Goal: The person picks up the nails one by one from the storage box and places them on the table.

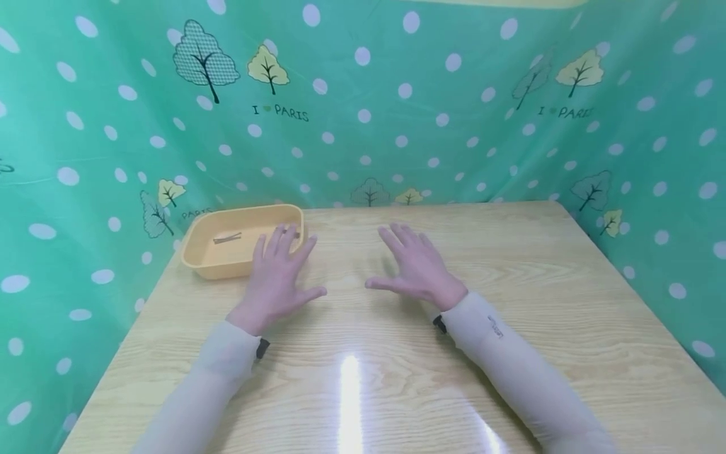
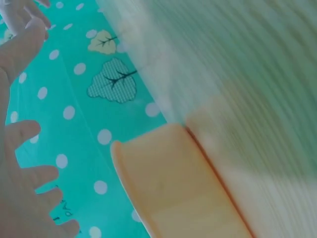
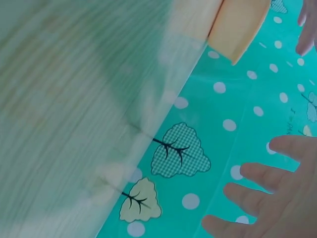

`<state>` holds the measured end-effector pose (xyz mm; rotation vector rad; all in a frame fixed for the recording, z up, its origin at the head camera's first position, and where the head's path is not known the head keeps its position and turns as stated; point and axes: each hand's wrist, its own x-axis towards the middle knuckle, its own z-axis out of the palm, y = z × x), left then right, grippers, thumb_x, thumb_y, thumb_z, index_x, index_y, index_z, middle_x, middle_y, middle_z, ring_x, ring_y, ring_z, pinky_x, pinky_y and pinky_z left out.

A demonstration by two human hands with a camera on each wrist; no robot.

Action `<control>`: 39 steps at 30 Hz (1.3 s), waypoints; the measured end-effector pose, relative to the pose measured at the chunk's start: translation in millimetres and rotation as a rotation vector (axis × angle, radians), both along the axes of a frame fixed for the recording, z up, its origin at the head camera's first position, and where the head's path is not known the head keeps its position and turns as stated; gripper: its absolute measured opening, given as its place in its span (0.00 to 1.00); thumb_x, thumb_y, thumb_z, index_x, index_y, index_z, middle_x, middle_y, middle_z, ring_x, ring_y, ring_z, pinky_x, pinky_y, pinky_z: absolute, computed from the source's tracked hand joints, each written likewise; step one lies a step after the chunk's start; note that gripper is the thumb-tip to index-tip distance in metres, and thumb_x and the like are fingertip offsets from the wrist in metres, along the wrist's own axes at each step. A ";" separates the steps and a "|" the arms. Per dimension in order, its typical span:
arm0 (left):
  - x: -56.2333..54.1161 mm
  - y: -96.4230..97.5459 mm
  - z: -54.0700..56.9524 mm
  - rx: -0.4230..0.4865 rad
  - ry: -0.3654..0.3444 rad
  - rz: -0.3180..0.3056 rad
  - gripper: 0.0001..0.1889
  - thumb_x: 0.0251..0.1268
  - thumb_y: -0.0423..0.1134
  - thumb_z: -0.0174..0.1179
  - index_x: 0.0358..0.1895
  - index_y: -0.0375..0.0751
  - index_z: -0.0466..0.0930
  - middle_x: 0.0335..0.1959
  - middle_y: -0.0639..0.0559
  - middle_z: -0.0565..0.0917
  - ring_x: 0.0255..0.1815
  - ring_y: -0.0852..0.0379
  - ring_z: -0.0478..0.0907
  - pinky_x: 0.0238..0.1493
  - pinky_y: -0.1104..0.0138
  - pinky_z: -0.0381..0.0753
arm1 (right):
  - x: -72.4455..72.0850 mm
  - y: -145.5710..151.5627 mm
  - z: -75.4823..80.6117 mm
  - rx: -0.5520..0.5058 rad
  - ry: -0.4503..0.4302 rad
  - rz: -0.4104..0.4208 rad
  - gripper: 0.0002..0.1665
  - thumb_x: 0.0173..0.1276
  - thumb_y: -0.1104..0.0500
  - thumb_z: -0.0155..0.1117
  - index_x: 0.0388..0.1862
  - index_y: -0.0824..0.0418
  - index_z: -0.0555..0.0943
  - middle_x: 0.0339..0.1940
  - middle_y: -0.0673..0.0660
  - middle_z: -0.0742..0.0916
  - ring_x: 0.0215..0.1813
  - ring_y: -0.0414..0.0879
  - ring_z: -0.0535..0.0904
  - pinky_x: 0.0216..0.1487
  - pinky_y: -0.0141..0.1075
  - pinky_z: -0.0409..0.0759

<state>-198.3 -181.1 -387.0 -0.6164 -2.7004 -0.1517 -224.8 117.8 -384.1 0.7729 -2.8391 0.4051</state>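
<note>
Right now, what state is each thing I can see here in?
Left hand: open, fingers spread, holding nothing.
Right hand: open, fingers spread, holding nothing.
Tray: upright, uncovered, with things inside.
Thin items: lying in the tray, too small to identify.
Curtain: hanging behind the table.

Pale wood-grain table (image 1: 539,296) is backed and flanked by green sheeting (image 1: 340,151), printed with white dots (image 1: 362,56), trees (image 1: 205,60) and "PARIS" lettering (image 1: 280,113). Pale yellow strip (image 1: 510,2) seen at top. Bright light streak (image 1: 350,403) reflected on near tabletop; second, slanted streak (image 1: 489,435) seen right of it.
</note>
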 end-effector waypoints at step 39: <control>10.9 -107.4 3.7 0.206 0.118 0.047 0.33 0.50 0.44 0.69 0.60 0.34 0.71 0.62 0.30 0.67 0.64 0.32 0.62 0.63 0.41 0.61 | -34.3 -80.9 9.0 -0.004 -0.199 0.070 0.58 0.54 0.20 0.49 0.74 0.54 0.59 0.74 0.58 0.64 0.73 0.53 0.59 0.70 0.50 0.60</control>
